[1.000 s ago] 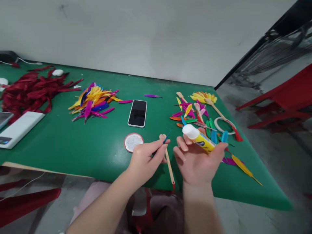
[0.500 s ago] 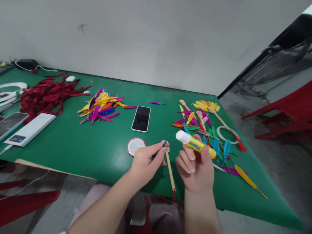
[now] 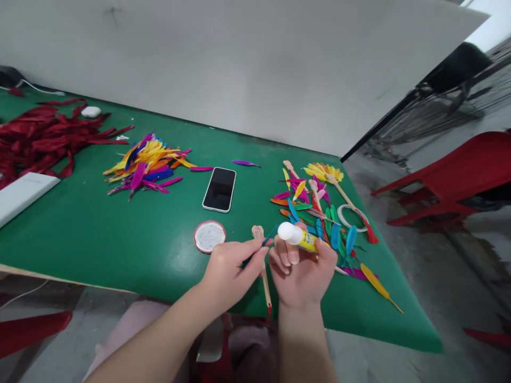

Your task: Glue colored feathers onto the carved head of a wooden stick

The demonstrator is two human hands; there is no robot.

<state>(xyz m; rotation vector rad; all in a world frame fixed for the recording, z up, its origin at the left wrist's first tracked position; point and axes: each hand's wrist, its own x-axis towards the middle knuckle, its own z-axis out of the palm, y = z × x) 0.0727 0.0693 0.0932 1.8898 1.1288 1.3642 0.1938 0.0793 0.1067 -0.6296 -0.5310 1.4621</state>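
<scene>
My left hand [image 3: 235, 266] pinches a slim blue feather [image 3: 271, 234], seen nearly edge-on, its tip pointing at the glue stick. A yellow glue stick [image 3: 305, 239] with a white end lies in my right hand [image 3: 301, 271], fingers closed around it. The feather's tip and the white end are very near each other; whether they touch I cannot tell. Beneath my hands, on the table, is a wooden stick [image 3: 266, 287] with a rounded, notched head and a red cord at its lower end. My left fingers hide part of it. A round white lid [image 3: 209, 236] with a red rim sits beside my left hand.
On the green table [image 3: 159, 244] lie a phone [image 3: 219, 190], a heap of coloured feathers [image 3: 149, 165] and dark red ribbons [image 3: 43, 133]. To the right are loose feathers [image 3: 335, 234], a yellow feather fan [image 3: 324, 171] and a white ring [image 3: 345, 218]. A red chair [image 3: 459, 175] stands beyond.
The view has swung right, so things appear farther left. My hands have come closer together, bringing the glue stick's white end near the feather's tip. More of the wooden stick's head shows.
</scene>
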